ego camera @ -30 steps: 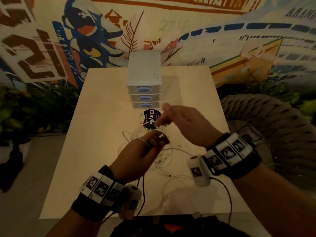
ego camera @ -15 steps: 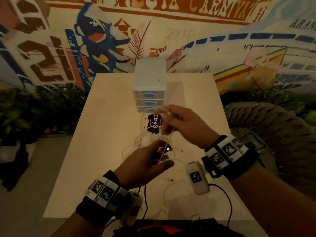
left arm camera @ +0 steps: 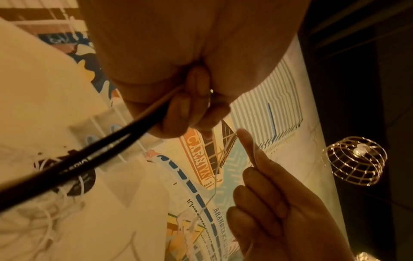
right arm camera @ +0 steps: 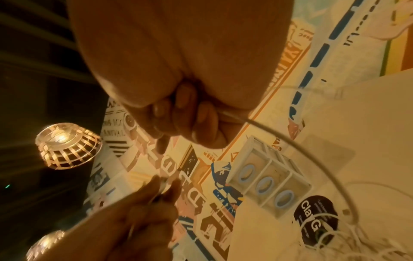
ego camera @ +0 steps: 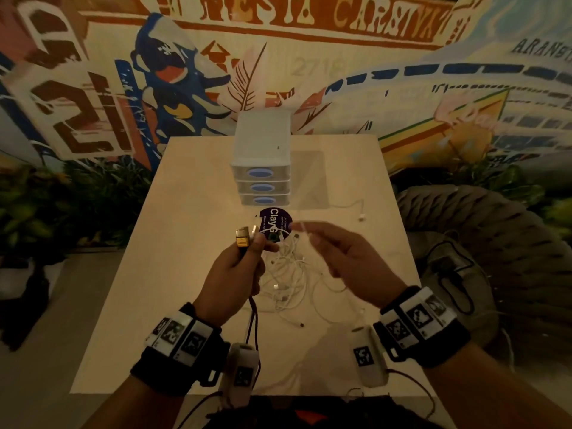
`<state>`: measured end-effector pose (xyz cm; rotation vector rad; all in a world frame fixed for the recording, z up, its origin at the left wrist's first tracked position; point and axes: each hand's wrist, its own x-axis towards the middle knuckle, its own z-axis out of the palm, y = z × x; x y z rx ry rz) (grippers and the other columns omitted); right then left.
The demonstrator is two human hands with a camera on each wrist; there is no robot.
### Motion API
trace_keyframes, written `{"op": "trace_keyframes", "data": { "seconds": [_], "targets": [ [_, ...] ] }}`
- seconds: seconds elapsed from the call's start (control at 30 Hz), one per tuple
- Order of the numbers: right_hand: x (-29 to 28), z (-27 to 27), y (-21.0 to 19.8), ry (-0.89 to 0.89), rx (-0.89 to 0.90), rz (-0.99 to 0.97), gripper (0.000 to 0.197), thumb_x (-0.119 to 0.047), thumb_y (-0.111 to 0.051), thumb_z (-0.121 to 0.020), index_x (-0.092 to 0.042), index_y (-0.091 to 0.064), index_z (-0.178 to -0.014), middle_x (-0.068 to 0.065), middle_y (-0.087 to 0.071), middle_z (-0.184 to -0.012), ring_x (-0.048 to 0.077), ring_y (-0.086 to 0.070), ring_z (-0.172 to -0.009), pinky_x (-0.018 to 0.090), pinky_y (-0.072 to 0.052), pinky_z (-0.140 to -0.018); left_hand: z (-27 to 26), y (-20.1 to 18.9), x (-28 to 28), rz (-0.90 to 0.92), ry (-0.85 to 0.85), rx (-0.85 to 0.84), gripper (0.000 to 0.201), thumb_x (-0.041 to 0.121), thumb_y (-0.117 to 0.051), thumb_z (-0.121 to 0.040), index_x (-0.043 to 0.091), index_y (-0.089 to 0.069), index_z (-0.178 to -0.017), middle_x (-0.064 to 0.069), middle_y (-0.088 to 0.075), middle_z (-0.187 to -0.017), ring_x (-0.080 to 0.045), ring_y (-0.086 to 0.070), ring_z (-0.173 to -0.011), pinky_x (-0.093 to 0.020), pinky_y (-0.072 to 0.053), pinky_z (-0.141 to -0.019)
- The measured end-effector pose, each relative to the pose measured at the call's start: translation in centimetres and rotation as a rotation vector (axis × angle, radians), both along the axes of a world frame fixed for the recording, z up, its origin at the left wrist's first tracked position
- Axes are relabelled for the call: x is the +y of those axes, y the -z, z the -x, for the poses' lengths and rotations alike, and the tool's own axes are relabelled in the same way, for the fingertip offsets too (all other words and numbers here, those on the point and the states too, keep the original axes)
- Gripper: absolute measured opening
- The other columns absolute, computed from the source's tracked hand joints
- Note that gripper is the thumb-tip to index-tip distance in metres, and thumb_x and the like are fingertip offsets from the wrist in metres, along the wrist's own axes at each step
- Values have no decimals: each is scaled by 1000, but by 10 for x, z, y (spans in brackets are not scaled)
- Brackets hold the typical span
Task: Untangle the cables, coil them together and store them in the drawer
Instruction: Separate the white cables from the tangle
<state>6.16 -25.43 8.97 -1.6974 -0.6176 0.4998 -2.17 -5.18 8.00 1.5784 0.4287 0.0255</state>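
Left hand (ego camera: 230, 270) higher (plugs (ego camera: 244, 238) up)

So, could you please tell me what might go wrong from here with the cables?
The right hand pinches a thin white cable that runs down into the white tangle; pulling may tighten knots or drag the pile. The left hand grips the black cables, whose loose plugs could snag. All three drawers appear closed, both hands full.

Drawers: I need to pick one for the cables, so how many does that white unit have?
3, stacked on the white drawer unit at the table's far end: top drawer, middle drawer, bottom drawer, all shut.
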Motion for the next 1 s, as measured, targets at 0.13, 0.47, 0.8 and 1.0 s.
{"op": "trace_keyframes", "data": {
  "seconds": [0.13,0.47,0.8,1.0],
  "targets": [
    [7,24,12,-211,-94,187,29,-30,-49,-106,-42,-65,-127,-14,-69,-125,9,-64,-117,31,-53,-98,-3,-4,-10,120,12,75,51,50,-39,-104,13,-74,-107,-5,-68,-71,-16,-40,-51,-29,-37,-53],
    [-17,36,47,-333,-22,355,23,-43,-43,-106,-42,-65,-112,8,-61,-73,10,-49,-58,28,-44,-64,-7,-12,-12,353,-56,-27,38,38,-45,-105,15,-68,-126,-10,-62,-79,-11,-24,-48,-24,-26,-45],
    [-61,24,61,-275,25,430,26,-46,-48,-104,-38,-71,-95,-8,-64,-73,5,-57,-64,31,-51,-73,-17,-19,7,232,-304,-216,29,28,-42,-109,17,-59,-129,3,-55,-78,-11,-24,-53,-26,-26,-50],
    [-93,12,57,-158,11,395,30,-46,-46,-102,-36,-73,-94,12,-63,-84,23,-56,-72,31,-47,-74,-22,-22,35,188,-449,-269,21,24,-44,-108,24,-59,-123,6,-59,-79,-10,-27,-52,-25,-27,-49]
  ]
}}
